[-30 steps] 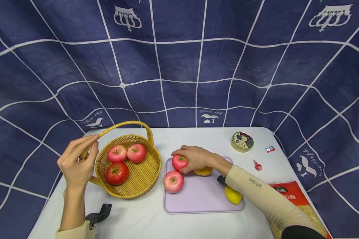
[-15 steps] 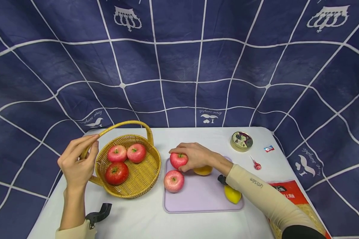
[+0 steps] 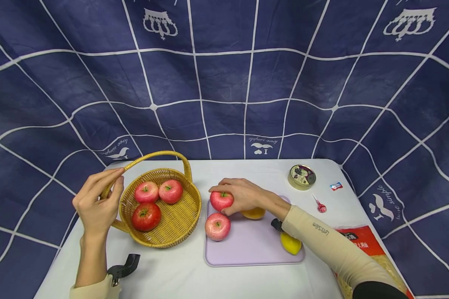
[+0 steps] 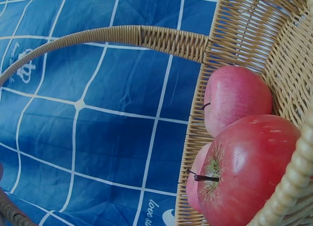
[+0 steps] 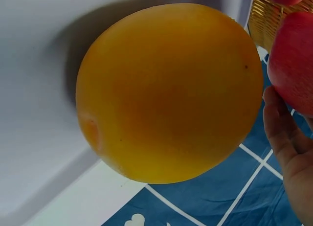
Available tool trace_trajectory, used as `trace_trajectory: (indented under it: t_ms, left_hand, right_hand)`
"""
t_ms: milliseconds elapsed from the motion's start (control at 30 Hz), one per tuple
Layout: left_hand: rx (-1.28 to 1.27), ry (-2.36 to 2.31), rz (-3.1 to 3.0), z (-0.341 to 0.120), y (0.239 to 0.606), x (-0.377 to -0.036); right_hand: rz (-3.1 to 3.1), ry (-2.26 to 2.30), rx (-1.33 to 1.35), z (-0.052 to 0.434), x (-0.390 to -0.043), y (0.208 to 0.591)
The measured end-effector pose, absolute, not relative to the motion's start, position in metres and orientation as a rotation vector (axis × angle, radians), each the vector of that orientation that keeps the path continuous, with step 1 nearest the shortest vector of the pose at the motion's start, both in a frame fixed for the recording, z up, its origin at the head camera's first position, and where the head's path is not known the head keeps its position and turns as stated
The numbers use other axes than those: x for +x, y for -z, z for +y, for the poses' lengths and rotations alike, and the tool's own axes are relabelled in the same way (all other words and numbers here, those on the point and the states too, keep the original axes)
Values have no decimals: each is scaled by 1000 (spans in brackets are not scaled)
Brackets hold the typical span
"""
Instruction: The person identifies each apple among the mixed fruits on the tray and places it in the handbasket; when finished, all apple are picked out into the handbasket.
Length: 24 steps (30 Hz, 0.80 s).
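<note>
My left hand (image 3: 97, 203) grips the arched handle (image 3: 157, 154) of a yellow wicker basket (image 3: 179, 224). Three red apples sit in this basket, the darkest apple (image 3: 146, 216) nearest me; the left wrist view shows that apple (image 4: 252, 167) close up. Fingers and thumb of my right hand (image 3: 245, 195) hold another red apple (image 3: 220, 201) over the far left corner of a lilac tray (image 3: 254, 249). A paler apple (image 3: 218, 227) lies on the tray just in front of it. Beneath my right hand is a round orange-yellow fruit (image 5: 166, 94), partly hidden in the head view.
A yellow lemon (image 3: 291, 243) lies at the tray's right side, by my right forearm. Farther right are a round tin (image 3: 302, 177), a red lollipop (image 3: 321, 207), a small wrapped candy (image 3: 336, 186) and a red-topped food bag (image 3: 363, 241). A blue checked curtain (image 3: 224, 83) hangs behind the table.
My right hand has shifted slightly left and away from me with the apple. The left hand stays on the basket handle.
</note>
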<state>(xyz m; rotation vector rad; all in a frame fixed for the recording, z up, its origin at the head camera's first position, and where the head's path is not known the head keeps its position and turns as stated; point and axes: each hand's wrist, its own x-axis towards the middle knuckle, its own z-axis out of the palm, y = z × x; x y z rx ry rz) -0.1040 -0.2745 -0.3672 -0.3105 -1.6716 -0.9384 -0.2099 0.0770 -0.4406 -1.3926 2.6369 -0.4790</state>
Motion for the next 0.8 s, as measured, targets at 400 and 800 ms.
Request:
trace_trajectory:
  t_ms: [400, 800]
  left_hand:
    - [-302, 940, -1670, -272, 365, -104]
    - [-295, 945, -1671, -270, 364, -103]
  right_hand:
    - [2582, 601, -1411, 73, -207, 440]
    - [2538, 685, -1417, 65, -203, 435]
